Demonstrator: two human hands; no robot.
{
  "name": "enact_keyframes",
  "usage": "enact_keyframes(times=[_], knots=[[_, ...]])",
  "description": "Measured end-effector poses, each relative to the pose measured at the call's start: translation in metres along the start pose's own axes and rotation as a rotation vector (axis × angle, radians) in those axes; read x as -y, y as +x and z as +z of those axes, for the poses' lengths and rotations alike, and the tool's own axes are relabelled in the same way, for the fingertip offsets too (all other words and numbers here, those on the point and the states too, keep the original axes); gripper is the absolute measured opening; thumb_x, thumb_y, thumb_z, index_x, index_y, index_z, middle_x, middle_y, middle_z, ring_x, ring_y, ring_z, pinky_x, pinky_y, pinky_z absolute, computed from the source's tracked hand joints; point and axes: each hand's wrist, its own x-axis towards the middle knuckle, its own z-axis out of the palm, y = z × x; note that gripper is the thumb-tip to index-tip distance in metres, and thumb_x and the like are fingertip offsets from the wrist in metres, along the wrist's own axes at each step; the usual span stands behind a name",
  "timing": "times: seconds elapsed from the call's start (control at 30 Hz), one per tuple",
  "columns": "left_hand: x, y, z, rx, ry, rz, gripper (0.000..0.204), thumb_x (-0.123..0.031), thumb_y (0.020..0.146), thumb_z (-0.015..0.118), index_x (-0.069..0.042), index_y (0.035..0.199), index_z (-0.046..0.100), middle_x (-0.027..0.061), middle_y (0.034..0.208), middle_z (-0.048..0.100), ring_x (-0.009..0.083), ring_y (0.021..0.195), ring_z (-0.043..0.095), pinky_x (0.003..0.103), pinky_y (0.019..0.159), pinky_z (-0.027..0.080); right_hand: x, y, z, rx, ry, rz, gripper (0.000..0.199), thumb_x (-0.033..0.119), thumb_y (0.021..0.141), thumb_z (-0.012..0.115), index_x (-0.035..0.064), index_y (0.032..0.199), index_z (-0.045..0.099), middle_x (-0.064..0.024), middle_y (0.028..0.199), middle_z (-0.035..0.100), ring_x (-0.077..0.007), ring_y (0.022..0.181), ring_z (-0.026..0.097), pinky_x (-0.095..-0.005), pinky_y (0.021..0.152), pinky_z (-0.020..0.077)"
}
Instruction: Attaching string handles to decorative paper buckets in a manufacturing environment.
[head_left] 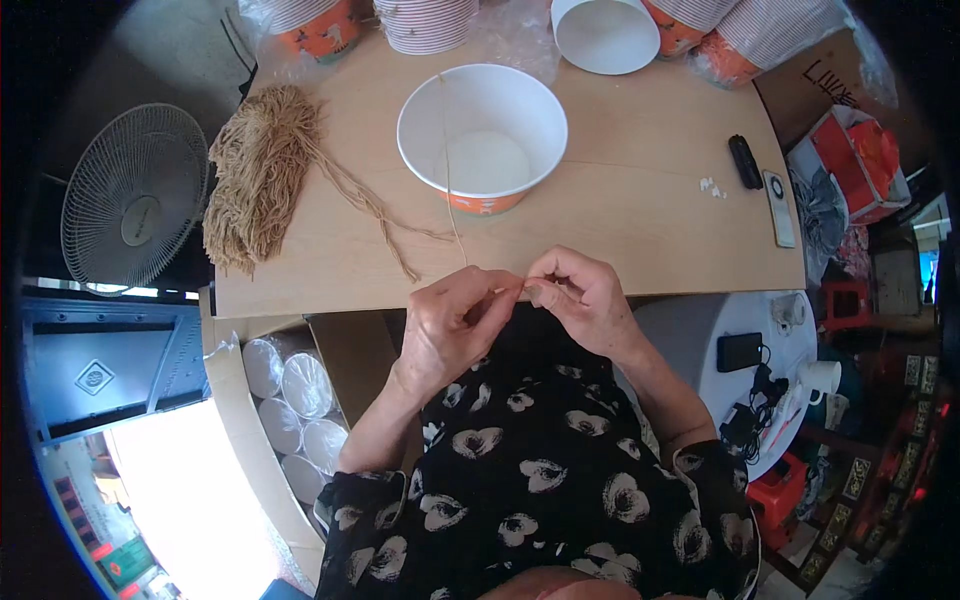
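Note:
My left hand (455,318) and my right hand (583,305) meet fingertip to fingertip just over the table's near edge. Both are closed in a pinch. A thin tan string (449,185) runs from my left hand up across the white inside of a large paper bucket (418,165) to its far rim. What lies between the right fingertips is too small to make out. To the left, a thick bundle of tan strings (262,180) rests on the table, with several loose strands (365,205) trailing toward my left hand.
Stacked paper buckets (428,22) and a tipped white one (606,38) line the table's (640,225) far side. At right lie a black object (744,162), small white bits (712,187) and a remote-like device (778,208). A fan (138,205) stands left; below, a carton (240,400) holds wrapped cylinders.

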Motion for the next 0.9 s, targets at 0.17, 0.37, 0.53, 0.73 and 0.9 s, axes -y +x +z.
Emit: enact_keyframes(times=[0.17,0.37,0.53,0.73,0.9], knots=[[0.004,0.001,-0.006,-0.084,0.109,0.060,0.011,0.000,0.085,0.074,-0.003,0.096,0.073,0.0063,0.071,0.063,0.0107,0.055,0.059,0.026,0.051,0.047,0.008,0.015,-0.008,-0.097,-0.555,-0.399,0.023,0.009,0.089,0.073,0.0014,0.110,0.066,-0.0078,0.103,0.069,-0.0186,0.095,0.065,-0.0327,0.083,0.0511],[0.021,0.000,-0.004,-0.186,0.015,-0.054,0.007,-0.003,0.087,0.074,-0.001,0.094,0.074,0.0055,0.065,0.062,0.0065,0.054,0.056,0.023,0.051,0.045,0.027,0.085,-0.056,-0.220,-1.247,-0.798,0.024,0.013,0.077,0.079,0.0118,0.101,0.073,-0.0006,0.099,0.072,-0.0215,0.106,0.062,-0.0449,0.105,0.0370],[0.033,0.004,0.008,-0.308,-0.107,-0.126,0.009,-0.006,0.088,0.075,0.001,0.093,0.075,-0.0015,0.059,0.057,0.0015,0.054,0.050,0.020,0.050,0.040,0.032,0.068,-0.031,-0.128,-1.238,-0.841,0.017,0.013,0.079,0.078,0.0110,0.095,0.075,0.0002,0.092,0.071,-0.0198,0.101,0.063,-0.0422,0.099,0.0380],[0.040,0.011,0.025,-0.396,-0.357,-0.195,0.011,-0.007,0.089,0.074,0.003,0.093,0.074,-0.0066,0.059,0.055,-0.0010,0.054,0.045,0.018,0.049,0.036,0.025,0.066,-0.021,-0.147,-1.189,-0.791,0.013,0.012,0.080,0.078,0.0101,0.092,0.074,0.0001,0.087,0.069,-0.0188,0.097,0.062,-0.0398,0.094,0.0374],[0.041,0.021,0.029,-0.478,-0.380,-0.151,0.011,-0.007,0.088,0.075,0.004,0.090,0.073,-0.0060,0.054,0.052,-0.0006,0.052,0.045,0.020,0.047,0.036,0.026,0.066,-0.019,-0.140,-1.187,-0.760,0.015,0.011,0.080,0.077,0.0097,0.095,0.074,0.0000,0.089,0.070,-0.0187,0.098,0.062,-0.0403,0.095,0.0366]])
